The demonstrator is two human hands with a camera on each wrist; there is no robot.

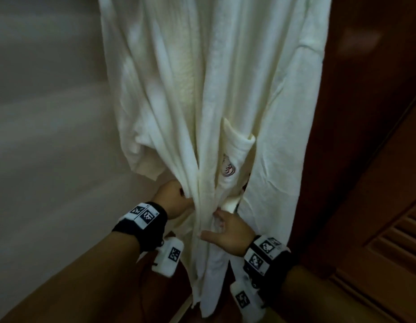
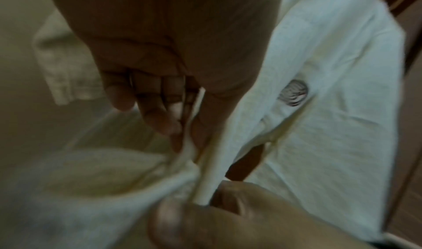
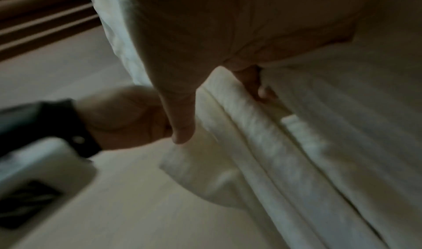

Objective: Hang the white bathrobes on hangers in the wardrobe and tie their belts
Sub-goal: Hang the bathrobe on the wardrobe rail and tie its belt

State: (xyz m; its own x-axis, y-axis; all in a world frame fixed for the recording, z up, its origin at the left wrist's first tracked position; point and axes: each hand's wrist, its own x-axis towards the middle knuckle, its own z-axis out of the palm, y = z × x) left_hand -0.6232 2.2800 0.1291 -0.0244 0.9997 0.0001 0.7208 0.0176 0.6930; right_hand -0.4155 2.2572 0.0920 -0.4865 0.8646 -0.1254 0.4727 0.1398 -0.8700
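Bathrobe [image 1: 225,89] hung upright between a pale wall [image 1: 46,113] on the left and a wooden door [image 1: 365,159] on the right. Left hand [image 1: 172,198] pinched a fold at waist height; right hand [image 1: 228,231] gripped the front edge just beside it.

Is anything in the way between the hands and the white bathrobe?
No, nothing visible. The left hand already grips a bunch of the bathrobe at waist height, and the right hand holds the front folds beside it. Both touch the cloth directly.

Bathrobe [image 1: 225,89] left of wardrobe door [image 1: 377,159]
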